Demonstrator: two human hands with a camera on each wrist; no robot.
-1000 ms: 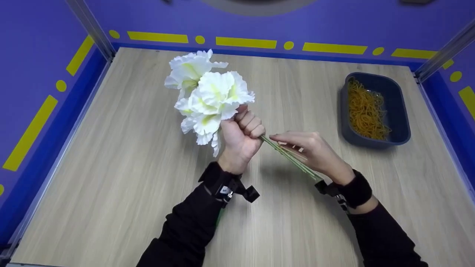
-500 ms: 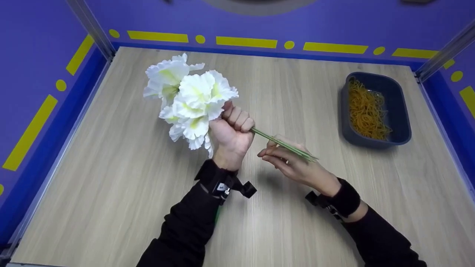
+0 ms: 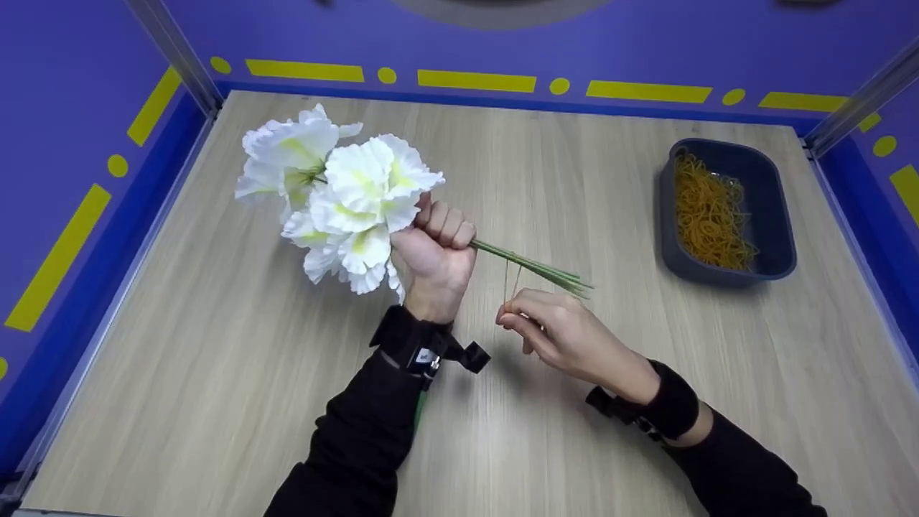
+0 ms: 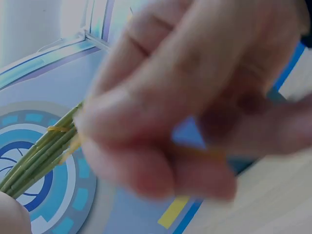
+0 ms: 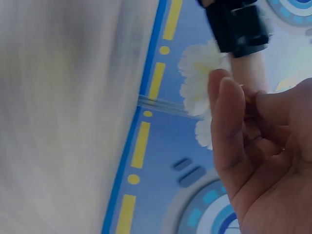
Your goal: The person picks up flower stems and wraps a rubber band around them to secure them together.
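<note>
Left hand (image 3: pixel 439 251) grips stems (image 3: pixel 535 266), right hand (image 3: pixel 563 327) pinches band (image 3: pixel 507 280); tub (image 3: pixel 770 205) well apart

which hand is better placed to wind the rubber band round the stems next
Probably the right hand: it pinches the rubber band, which stretches away from the stems. The left hand is busy gripping those stems near the white flowers.

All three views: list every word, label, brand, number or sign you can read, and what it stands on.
No text can be read in any view.
White patch on the black left wristband: dark marks, too small to read.
Yellow bars on the blue wall: pattern, not lettering.
White flowers, green stems and dark container: no lettering visible.
</note>
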